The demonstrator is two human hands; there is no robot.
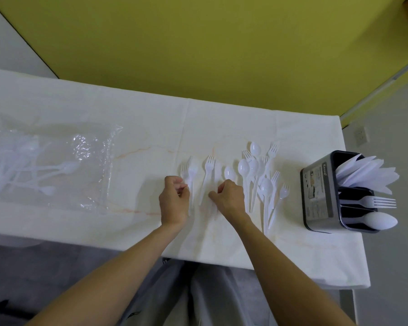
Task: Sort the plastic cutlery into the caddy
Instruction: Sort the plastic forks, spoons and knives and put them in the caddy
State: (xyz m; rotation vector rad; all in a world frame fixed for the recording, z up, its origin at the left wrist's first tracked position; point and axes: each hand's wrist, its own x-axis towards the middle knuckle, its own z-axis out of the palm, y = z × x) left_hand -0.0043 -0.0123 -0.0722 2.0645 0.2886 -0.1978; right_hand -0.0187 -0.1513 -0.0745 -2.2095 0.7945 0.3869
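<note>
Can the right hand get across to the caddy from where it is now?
Probably yes. The caddy stands on the right hand's own side, with only loose cutlery lying flat on the cloth between them. Nothing upright blocks the way, and its compartments are open on top.

Caddy (312,223) at the right end of the bench: carries a grey label (319,196) on its left wall.
Brand word (324,169): at the label's far end, roughly "Kasso" with a registered mark; letters blurred.
Rest of label: print too small to read.

Bagged cutlery (35,170) blurred, fingers' (180,184) grasps unclear
</note>
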